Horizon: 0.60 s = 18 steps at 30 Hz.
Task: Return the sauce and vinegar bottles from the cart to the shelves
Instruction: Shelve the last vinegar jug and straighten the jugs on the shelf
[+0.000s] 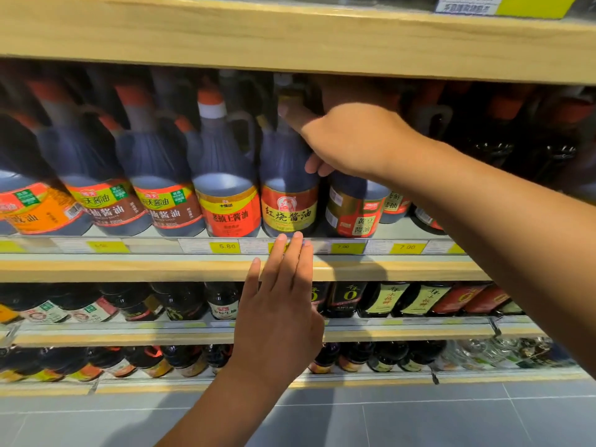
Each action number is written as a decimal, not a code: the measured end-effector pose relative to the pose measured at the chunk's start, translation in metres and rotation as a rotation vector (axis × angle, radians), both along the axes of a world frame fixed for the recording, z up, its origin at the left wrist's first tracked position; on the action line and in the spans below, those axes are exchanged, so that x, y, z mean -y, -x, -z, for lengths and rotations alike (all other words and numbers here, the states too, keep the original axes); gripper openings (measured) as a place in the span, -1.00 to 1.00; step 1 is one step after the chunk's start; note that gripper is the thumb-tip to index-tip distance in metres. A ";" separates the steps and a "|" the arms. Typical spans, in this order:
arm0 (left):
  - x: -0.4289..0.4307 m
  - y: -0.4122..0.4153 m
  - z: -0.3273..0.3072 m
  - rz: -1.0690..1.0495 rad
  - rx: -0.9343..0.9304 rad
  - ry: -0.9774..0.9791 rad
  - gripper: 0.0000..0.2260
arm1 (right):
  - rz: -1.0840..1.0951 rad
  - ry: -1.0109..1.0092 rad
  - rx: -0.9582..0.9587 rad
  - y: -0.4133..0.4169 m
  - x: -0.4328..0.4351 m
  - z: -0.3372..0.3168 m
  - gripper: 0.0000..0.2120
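Head view: the right hand (351, 140) reaches up under the upper shelf board (290, 37) and clamps on a soy sauce bottle (288, 204) with a yellow-and-red label. Its thumb lies along the bottle's neck and its fingers curl at the right shoulder. This bottle stands upright at the front of the wooden shelf (129, 269), touching a dark soy jug (225, 204) on its left and just beside a gold-labelled soy bottle (354, 208) on its right. The left hand (277, 304) is flat, with its fingers straight and close together. Its fingertips reach the price rail (419, 248) directly below the held bottle; whether they touch it I cannot tell. Yellow tags on the rail read 5.80 (224, 246) and 7.00 (343, 247). 2 lower shelves carry rows of smaller dark bottles (180, 301) above a grey tiled floor (451, 414).
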<state>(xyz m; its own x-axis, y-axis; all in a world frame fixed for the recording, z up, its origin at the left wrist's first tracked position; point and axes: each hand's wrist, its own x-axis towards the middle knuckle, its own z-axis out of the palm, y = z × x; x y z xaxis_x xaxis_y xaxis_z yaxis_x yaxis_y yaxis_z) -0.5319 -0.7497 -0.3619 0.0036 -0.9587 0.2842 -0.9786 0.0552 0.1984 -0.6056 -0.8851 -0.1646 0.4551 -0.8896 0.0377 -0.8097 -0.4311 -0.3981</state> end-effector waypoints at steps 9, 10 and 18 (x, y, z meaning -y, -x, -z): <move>-0.007 -0.021 0.007 -0.034 -0.023 0.026 -0.23 | -0.039 0.077 0.253 -0.028 0.014 0.022 -0.76; -0.008 -0.024 0.006 -0.037 -0.022 0.019 -0.21 | -0.040 0.100 0.237 -0.028 0.015 0.022 -0.75; -0.022 -0.045 0.002 -0.051 -0.042 0.021 -0.18 | 0.004 0.034 0.296 -0.028 0.000 0.018 -0.69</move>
